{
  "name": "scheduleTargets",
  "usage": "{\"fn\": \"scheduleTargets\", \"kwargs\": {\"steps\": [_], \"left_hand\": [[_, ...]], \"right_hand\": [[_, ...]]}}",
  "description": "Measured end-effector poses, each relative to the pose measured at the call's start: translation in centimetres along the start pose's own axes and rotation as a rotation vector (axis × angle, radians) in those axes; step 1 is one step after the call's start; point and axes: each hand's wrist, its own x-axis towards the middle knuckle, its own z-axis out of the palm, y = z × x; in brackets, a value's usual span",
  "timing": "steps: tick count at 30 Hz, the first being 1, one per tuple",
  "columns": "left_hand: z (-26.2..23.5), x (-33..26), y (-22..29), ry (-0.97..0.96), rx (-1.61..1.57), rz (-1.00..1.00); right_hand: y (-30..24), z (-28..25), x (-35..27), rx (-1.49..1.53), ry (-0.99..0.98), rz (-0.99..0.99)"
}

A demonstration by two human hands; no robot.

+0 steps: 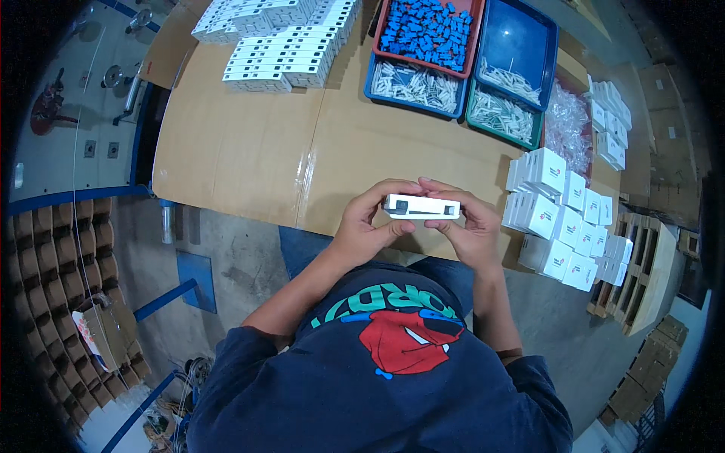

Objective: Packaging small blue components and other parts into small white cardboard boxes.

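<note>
At the far left, a brown cardboard grid of open compartments stands below a blue-edged panel. To its right, a table is covered with flat brown cardboard, and on its far side are stacks of white housings set in close rows, with dark square openings along their edges. Near the middle, at the table's near edge, the left hand is clamped on the left end of a white case, its thumb on the near side and its fingers on the far side. The case lies level between the two hands, its narrow side facing up, with a dark opening near each end. Beyond it sit a red tray of blue parts and, nearer, a blue tray of small white pieces. The right hand grips the case's right end in the same way. Farther right, a second blue tray and a green tray hold more slender white pieces, beside clear plastic bags. Stacked white boxes fill the table's right side, and a wooden pallet stands past them.
</note>
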Motion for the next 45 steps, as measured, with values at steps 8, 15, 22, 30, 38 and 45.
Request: {"fn": "scheduleTargets", "kwargs": {"steps": [8,15,22,30,38,45], "left_hand": [[0.3,-0.7,0.0,0.088,-0.044,0.002],[0.3,-1.0,0.4,0.084,-0.076,-0.058],[0.3,-0.5,-0.1,0.072,-0.109,-0.039],[-0.3,0.7,-0.6,0.082,-0.097,-0.271],[0.2,0.3,-2.3,0.253,-0.074,-0.266],[-0.9,0.2,-2.0,0.062,-0.19,-0.14]], "right_hand": [[-0.5,0.3,-0.1,-0.031,0.031,0.036],[-0.4,0.4,-0.4,-0.091,0.033,-0.011],[0.2,0.5,-0.9,-0.121,0.076,0.034],[2.4,1.1,-0.6,0.168,0.265,0.226],[1.6,3.2,-0.9,-0.277,0.302,0.092],[4.4,2.8,-1.4,-0.105,0.41,0.183]]}}
